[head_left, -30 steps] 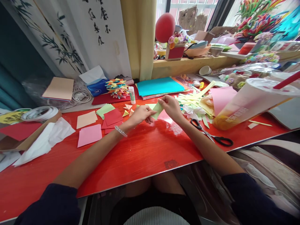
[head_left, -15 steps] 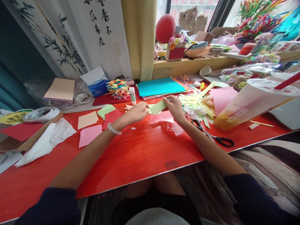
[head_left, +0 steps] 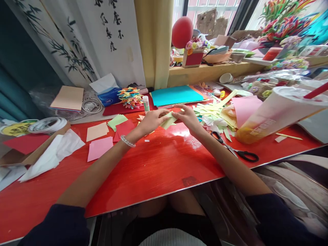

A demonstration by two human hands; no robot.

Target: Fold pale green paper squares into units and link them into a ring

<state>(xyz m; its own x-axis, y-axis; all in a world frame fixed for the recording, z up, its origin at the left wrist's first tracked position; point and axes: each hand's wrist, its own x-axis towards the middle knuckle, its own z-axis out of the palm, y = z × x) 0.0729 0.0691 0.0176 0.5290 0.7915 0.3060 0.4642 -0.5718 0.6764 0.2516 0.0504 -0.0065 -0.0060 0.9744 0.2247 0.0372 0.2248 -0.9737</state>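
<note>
Between my hands, above the red table, is a small folded piece of pale green paper point(head_left: 168, 121). My left hand point(head_left: 153, 120), a clear bead bracelet at its wrist, grips the paper's left side. My right hand point(head_left: 188, 119) pinches its upper right edge with thumb and fingers. A glue stick point(head_left: 146, 104) stands upright just behind my left hand. Left of that hand lie red paper squares point(head_left: 125, 129), a green one point(head_left: 117, 122), a peach one point(head_left: 97, 131) and a pink one point(head_left: 99, 148). A folded-paper ball point(head_left: 130, 97) in many colours sits behind them.
Black-handled scissors point(head_left: 234, 147) lie by my right forearm. Beyond them a tilted drink cup point(head_left: 276, 114) with a red straw stands near a heap of pale paper strips point(head_left: 214, 112). Blue-green sheets point(head_left: 176, 95) lie at the back. A cardboard box point(head_left: 38, 147) is at left.
My left hand has moved right onto the green paper. The paper has gone from a flat strip to a smaller folded, tilted shape between both hands. The view has shifted slightly.
</note>
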